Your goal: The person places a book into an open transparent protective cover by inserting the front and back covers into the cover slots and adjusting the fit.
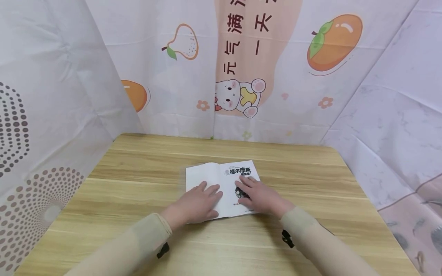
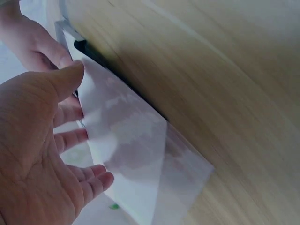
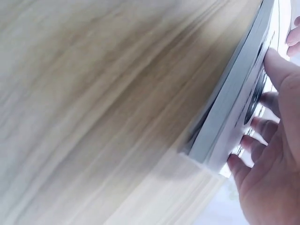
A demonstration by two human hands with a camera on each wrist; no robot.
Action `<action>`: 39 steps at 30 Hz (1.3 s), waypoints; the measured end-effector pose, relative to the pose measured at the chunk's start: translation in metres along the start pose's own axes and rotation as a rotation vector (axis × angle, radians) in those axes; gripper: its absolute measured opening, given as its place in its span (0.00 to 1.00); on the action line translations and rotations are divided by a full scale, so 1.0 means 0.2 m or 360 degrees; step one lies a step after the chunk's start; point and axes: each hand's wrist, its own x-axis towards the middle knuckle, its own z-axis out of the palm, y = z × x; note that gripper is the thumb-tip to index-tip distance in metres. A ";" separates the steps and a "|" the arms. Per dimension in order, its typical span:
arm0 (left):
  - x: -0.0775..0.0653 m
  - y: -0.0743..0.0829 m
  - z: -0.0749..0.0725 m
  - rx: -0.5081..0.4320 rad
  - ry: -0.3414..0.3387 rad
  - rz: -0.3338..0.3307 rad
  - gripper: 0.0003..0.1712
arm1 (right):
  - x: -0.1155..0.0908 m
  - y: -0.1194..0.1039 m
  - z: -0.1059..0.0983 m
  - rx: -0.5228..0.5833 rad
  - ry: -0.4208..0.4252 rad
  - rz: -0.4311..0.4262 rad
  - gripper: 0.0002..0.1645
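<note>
An open book [image 1: 224, 180] lies on the table, its left page white and blank, its right page printed with a dark Chinese title and a round picture. My left hand [image 1: 200, 201] rests on the left page with fingers spread. Across the right page lies my right hand [image 1: 260, 193], its fingers extended over part of the round picture. In the left wrist view, a see-through sheet [image 2: 185, 171] sticks out past the blank page. The right wrist view shows the thick page block [image 3: 225, 108] beneath the right hand's fingers.
The wood-grain table [image 1: 138, 184] spreads around the book on all sides. Behind it hangs a white cloth [image 1: 186, 84] with fruit and cartoon prints. More cloth walls stand at left and right. Small black wrist pieces [image 1: 287, 238] show under the sleeves.
</note>
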 end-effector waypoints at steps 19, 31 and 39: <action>0.06 0.03 0.00 -0.0121 0.0011 -0.0116 0.29 | -0.05 0.04 0.01 0.0111 0.0040 0.0471 0.49; 0.07 -0.03 0.02 -0.0218 -0.0145 -0.0118 0.32 | -0.06 0.06 0.00 0.0642 0.0276 0.0519 0.42; 0.06 -0.08 0.02 -0.0299 -0.0190 -0.0101 0.33 | -0.08 0.06 -0.05 0.0866 0.0236 0.0583 0.39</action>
